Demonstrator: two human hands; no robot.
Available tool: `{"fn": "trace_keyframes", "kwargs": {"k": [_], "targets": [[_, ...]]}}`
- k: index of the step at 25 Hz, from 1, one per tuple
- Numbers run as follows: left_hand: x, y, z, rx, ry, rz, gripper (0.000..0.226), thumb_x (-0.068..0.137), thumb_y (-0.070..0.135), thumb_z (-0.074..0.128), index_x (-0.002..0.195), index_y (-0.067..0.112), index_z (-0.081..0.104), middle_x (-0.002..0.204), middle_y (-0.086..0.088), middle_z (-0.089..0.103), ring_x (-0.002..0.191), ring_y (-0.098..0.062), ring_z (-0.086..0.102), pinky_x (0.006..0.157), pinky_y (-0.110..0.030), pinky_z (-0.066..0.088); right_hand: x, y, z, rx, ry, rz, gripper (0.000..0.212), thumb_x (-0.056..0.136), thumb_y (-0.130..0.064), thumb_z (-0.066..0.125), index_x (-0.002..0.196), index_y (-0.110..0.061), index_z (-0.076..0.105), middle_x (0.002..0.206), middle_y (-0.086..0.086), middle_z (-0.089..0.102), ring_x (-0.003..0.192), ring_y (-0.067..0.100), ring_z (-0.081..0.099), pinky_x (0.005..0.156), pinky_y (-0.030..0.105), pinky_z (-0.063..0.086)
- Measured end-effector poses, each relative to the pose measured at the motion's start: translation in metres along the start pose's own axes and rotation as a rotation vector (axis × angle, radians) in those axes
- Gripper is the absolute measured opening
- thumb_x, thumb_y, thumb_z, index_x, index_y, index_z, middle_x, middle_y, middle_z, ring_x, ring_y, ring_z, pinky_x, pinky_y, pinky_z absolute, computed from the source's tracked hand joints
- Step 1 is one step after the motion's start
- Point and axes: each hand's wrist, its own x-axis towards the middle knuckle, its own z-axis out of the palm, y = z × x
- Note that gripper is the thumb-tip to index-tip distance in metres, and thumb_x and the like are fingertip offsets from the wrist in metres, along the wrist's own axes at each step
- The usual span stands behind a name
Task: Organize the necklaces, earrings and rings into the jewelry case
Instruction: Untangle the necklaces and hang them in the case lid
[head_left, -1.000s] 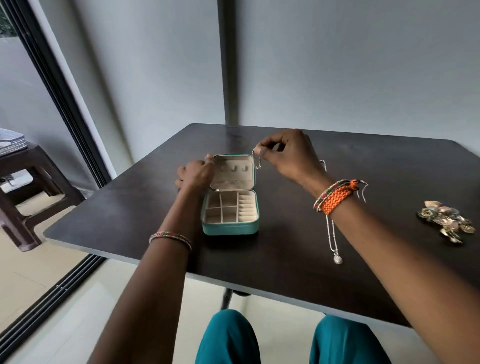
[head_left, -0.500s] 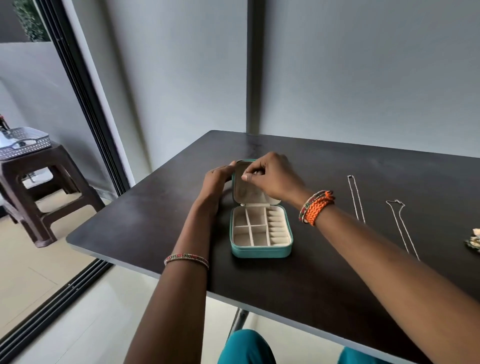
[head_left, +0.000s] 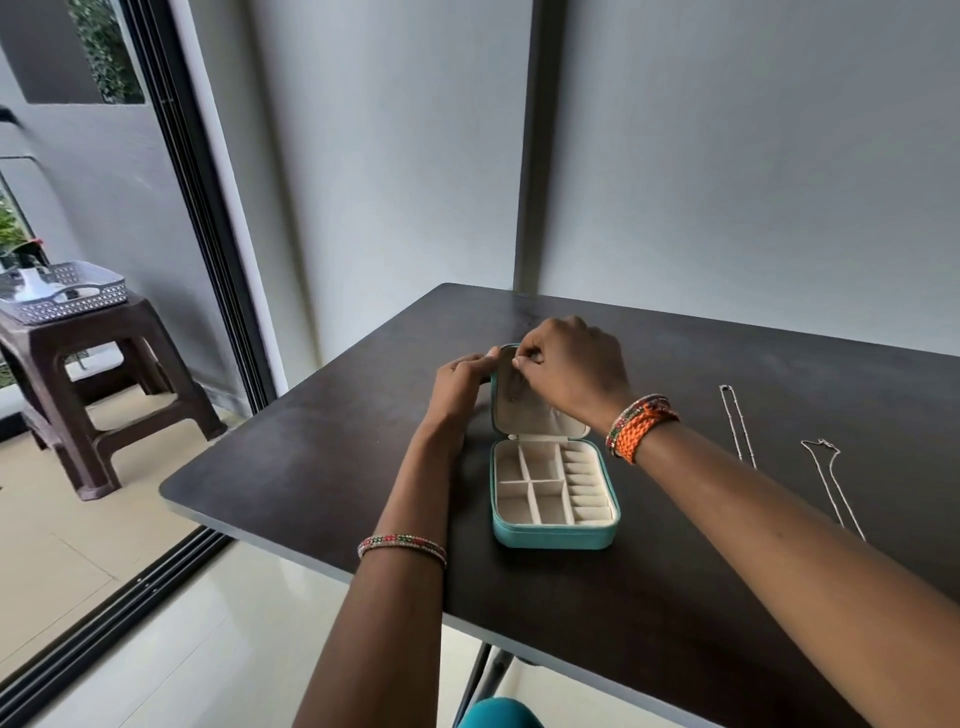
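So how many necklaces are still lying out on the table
2. One necklace lies right of the jewelry case, the other necklace farther right. The right hand at the lid may hide a third.

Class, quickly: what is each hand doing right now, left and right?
Left hand: grips the edge of the jewelry case lid, steadying it.
Right hand: fingers pinched at the lid's top; what they pinch is too small to tell.

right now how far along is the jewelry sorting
Early. Done: the jewelry case lies open, its tray compartments looking empty. In hand: the left hand steadies the lid while the right hand pinches something small, likely a necklace end, at the lid's top. Left: two necklaces on the table; no earrings or rings visible.
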Motion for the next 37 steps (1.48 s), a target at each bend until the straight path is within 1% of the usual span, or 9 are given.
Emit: {"fn": "trace_keyframes", "kwargs": {"k": [5,8,12,16,20,26,29,32,37], "targets": [[-0.005,0.006,0.003,0.064,-0.016,0.048,0.012,0.085,0.01,0.062,0.092,0.008,0.071,0.08,0.002,0.068,0.08,-0.004,0.059,0.078,-0.017,0.043,0.0,-0.002,-0.002,-0.032,0.002,-0.027,0.019,0.089,-0.031,0.058,0.092,-0.022,0.074,0.095,0.003,0.071,0.087,0.027,0.066,0.072,0.031,0.05],[-0.006,0.008,-0.001,0.071,-0.06,0.077,0.02,0.083,0.0,0.061,0.1,0.006,0.071,0.077,0.007,0.071,0.078,-0.002,0.062,0.079,-0.013,0.047,-0.001,-0.001,-0.006,0.004,0.004,-0.038,0.019,0.089,-0.033,0.059,0.093,-0.022,0.074,0.094,0.002,0.072,0.086,0.023,0.065,0.068,0.025,0.042],[-0.01,0.009,0.0,0.078,-0.096,0.099,0.028,0.081,-0.011,0.06,0.107,-0.003,0.066,0.068,0.011,0.071,0.066,0.001,0.065,0.063,-0.011,0.05,-0.003,-0.007,-0.006,-0.112,0.029,-0.081,0.021,0.09,-0.032,0.058,0.095,-0.017,0.072,0.096,0.006,0.071,0.089,0.027,0.065,0.069,0.027,0.041],[-0.013,0.011,0.0,0.091,-0.081,0.1,0.027,0.079,-0.012,0.062,0.105,-0.005,0.065,0.065,0.012,0.071,0.063,0.003,0.064,0.061,-0.01,0.049,-0.004,-0.009,-0.012,-0.17,-0.001,-0.012,0.019,0.089,-0.025,0.059,0.095,-0.01,0.069,0.098,0.013,0.07,0.091,0.034,0.065,0.074,0.035,0.049],[-0.013,0.011,0.0,0.1,-0.073,0.096,0.027,0.078,-0.01,0.064,0.104,-0.005,0.066,0.064,0.013,0.07,0.062,0.004,0.063,0.061,-0.01,0.049,-0.007,-0.01,-0.015,-0.187,-0.034,-0.012,0.016,0.089,-0.021,0.059,0.094,-0.009,0.068,0.097,0.012,0.07,0.088,0.033,0.065,0.074,0.036,0.05],[-0.015,0.013,0.001,0.145,-0.029,0.084,0.025,0.077,-0.011,0.062,0.1,-0.004,0.068,0.061,0.013,0.068,0.057,0.006,0.06,0.059,-0.007,0.046,-0.02,-0.015,-0.015,-0.32,-0.067,-0.166,0.013,0.091,-0.017,0.057,0.099,-0.011,0.065,0.1,0.011,0.068,0.093,0.031,0.064,0.066,0.031,0.035],[-0.016,0.013,0.001,0.146,-0.007,0.086,0.019,0.079,-0.008,0.061,0.096,-0.002,0.069,0.057,0.014,0.067,0.056,0.006,0.059,0.058,-0.007,0.045,-0.021,-0.012,-0.011,-0.261,-0.036,-0.156,0.013,0.091,-0.018,0.057,0.096,-0.011,0.066,0.096,0.011,0.069,0.09,0.031,0.065,0.068,0.032,0.042],[-0.017,0.014,0.003,0.129,0.03,0.116,0.012,0.085,-0.001,0.061,0.095,-0.003,0.068,0.054,0.015,0.065,0.053,0.007,0.057,0.056,-0.006,0.043,-0.015,-0.004,-0.007,-0.11,0.051,-0.046,0.019,0.09,-0.026,0.057,0.091,-0.013,0.071,0.092,0.009,0.071,0.085,0.031,0.066,0.07,0.032,0.048],[-0.022,0.019,0.006,0.154,0.053,0.141,0.01,0.09,0.008,0.06,0.096,0.002,0.066,0.046,0.017,0.059,0.046,0.01,0.052,0.043,-0.004,0.034,-0.012,-0.002,-0.003,0.107,0.093,0.131,0.019,0.085,-0.029,0.061,0.084,-0.016,0.074,0.084,0.004,0.073,0.08,0.025,0.067,0.062,0.025,0.043]]}}
